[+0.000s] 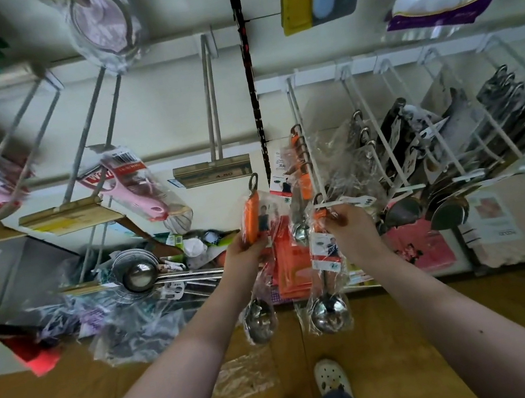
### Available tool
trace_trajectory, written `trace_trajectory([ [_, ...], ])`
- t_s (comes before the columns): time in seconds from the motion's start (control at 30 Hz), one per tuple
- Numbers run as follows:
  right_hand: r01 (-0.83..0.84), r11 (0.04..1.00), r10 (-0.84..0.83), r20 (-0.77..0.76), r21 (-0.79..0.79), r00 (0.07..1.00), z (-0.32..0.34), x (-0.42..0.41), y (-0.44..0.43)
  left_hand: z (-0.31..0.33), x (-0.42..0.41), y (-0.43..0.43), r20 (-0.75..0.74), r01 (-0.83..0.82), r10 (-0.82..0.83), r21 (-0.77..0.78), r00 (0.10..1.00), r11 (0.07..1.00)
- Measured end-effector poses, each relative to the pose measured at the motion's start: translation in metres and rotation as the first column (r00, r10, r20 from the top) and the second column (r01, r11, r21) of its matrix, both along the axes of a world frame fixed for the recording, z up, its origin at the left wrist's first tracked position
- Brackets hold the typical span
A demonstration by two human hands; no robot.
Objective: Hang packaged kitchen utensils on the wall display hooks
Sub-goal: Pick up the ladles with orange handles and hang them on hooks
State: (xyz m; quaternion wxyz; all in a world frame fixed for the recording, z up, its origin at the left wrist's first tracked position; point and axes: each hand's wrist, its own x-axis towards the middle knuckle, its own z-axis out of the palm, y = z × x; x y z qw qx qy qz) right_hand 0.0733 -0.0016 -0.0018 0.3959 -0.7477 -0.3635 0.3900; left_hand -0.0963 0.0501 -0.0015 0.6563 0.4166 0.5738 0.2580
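Note:
My left hand [245, 250] grips a bagged ladle [252, 221] by its orange handle; the metal ring points up and the steel bowl hangs below my wrist. My right hand [350, 225] holds a second bagged orange-handled ladle [329, 305] by its top, right at the tip of a white wall hook [305, 143]. Several similar orange-handled ladles [299, 158] hang further back on that hook.
Just left of that stands a bare hook with a brass price strip [213, 170]. A pink peeler pack [136, 188] hangs on the hook further left. Dark packaged utensils [452, 139] fill the hooks to the right. Steel ladles [138, 275] and bags lie on the low shelf.

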Motion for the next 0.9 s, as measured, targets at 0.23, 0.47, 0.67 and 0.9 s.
trace_trajectory([
  [0.23,-0.033,0.998,0.035,0.043,-0.047,0.998,-0.009,0.006,0.008,-0.001,0.006,0.003,-0.010,0.005,-0.005,-0.010,1.000,1.000],
  [0.47,0.011,1.000,-0.013,-0.078,-0.023,0.997,-0.018,0.012,0.029,0.003,0.012,0.014,-0.060,0.018,-0.017,0.021,0.998,1.000],
  [0.67,0.046,0.999,-0.048,-0.078,-0.017,0.996,-0.021,0.014,0.044,0.005,0.017,0.019,-0.083,-0.006,0.008,0.031,0.997,1.000],
  [0.9,0.160,0.986,-0.156,-0.084,0.043,0.984,-0.023,0.015,0.053,0.012,0.024,0.017,-0.110,0.002,0.002,0.036,0.994,0.999],
])
